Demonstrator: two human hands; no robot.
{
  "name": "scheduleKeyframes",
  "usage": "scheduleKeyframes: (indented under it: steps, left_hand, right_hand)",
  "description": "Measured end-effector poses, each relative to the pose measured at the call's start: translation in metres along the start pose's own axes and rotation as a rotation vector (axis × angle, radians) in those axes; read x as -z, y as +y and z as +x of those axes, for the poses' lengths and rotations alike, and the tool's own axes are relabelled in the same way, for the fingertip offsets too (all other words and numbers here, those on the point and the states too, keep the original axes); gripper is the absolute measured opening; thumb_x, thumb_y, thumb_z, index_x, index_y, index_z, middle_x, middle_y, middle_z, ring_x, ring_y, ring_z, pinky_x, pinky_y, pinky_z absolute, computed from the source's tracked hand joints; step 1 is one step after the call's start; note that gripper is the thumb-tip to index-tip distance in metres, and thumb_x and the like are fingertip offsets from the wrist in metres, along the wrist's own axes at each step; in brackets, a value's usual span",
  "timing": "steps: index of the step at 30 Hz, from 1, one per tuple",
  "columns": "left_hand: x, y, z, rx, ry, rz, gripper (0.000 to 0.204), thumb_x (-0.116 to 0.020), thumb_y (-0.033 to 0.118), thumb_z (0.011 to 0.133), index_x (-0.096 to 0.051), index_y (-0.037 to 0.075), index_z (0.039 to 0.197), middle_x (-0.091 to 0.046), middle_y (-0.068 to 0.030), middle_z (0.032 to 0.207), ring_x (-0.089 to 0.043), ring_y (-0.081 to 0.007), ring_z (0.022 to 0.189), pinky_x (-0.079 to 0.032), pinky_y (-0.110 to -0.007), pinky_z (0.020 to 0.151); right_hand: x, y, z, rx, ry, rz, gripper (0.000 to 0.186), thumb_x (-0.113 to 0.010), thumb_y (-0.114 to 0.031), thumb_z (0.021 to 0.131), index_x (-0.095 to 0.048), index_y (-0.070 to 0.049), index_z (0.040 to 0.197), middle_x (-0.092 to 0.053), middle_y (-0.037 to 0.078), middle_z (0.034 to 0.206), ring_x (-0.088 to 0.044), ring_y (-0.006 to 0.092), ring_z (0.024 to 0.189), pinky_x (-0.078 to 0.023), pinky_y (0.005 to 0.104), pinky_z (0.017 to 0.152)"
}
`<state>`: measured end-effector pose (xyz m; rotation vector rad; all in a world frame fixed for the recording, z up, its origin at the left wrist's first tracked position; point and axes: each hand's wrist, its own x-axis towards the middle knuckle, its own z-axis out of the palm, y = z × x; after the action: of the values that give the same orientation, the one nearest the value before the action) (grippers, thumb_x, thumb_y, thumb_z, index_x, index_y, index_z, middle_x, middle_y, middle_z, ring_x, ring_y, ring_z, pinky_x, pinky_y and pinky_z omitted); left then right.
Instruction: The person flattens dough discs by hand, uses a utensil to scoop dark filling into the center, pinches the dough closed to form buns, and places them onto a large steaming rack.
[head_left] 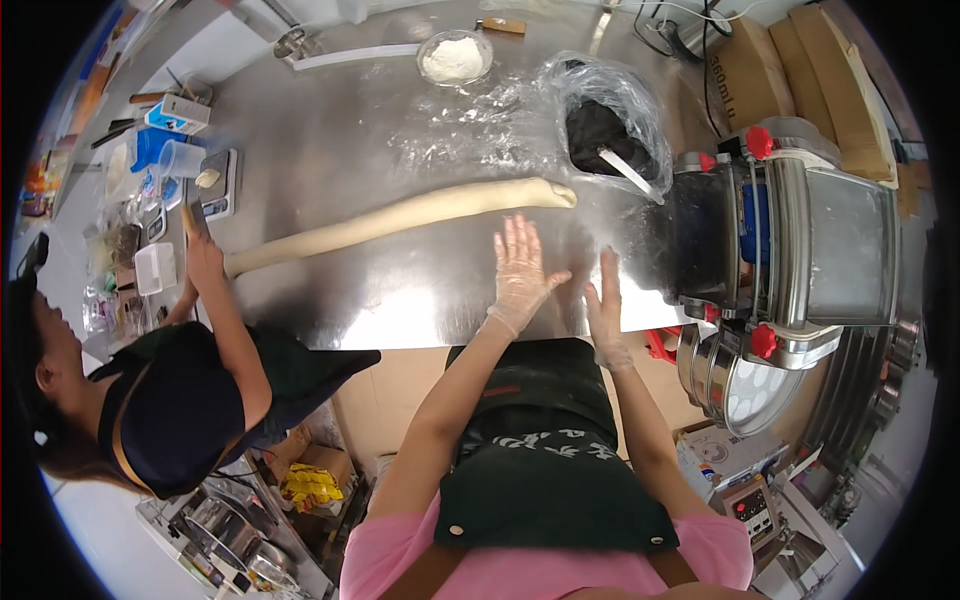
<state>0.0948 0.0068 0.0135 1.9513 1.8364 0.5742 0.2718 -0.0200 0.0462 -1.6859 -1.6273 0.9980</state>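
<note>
A long pale roll of dough (400, 216) lies across the steel table, its thicker folded end to the right. My left hand (520, 262), in a clear plastic glove, is just on the near side of that end, palm down with fingers stretched out. My right hand (606, 310), gloved too, is turned edge-on near the table's front edge, thumb and fingers apart. Neither hand holds anything, and both look clear of the dough. At the roll's left end, a co-worker's hand (206, 258) grips a flat blade (192, 215).
A bowl of flour (455, 58) stands at the back, with flour scattered on the steel table (340, 125). Dark dough (603, 135) sits in a clear bag with a white scraper (628, 170). A roller machine (790, 240) borders the right; a scale (218, 180) stands left.
</note>
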Motion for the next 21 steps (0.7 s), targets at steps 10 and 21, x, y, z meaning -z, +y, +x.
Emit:
scheduleKeyframes:
  steps: [10,21]
  left_hand:
    - [-0.015,0.004,0.017,-0.132,-0.270,0.300,0.093,-0.058,0.060,0.085,-0.023,0.007,0.154,-0.015,-0.0186,0.160,-0.010,-0.0369,0.149,-0.008,-0.055,0.118]
    - [0.068,-0.012,-0.074,0.792,0.422,-1.069,0.060,-0.053,0.034,0.100,-0.034,0.004,0.148,-0.042,-0.0142,0.148,-0.038,-0.0243,0.138,-0.028,-0.037,0.114]
  right_hand:
    - [0.025,0.008,-0.023,-0.040,0.070,0.001,0.047,-0.061,-0.020,0.093,-0.052,-0.004,0.136,-0.054,0.018,0.137,-0.049,0.0331,0.127,-0.038,0.0412,0.106]
    - [-0.071,-0.011,0.054,-0.042,-0.248,-0.063,0.024,-0.073,-0.012,0.079,-0.068,-0.003,0.100,-0.067,0.015,0.099,-0.065,0.0309,0.091,-0.052,0.0383,0.079]
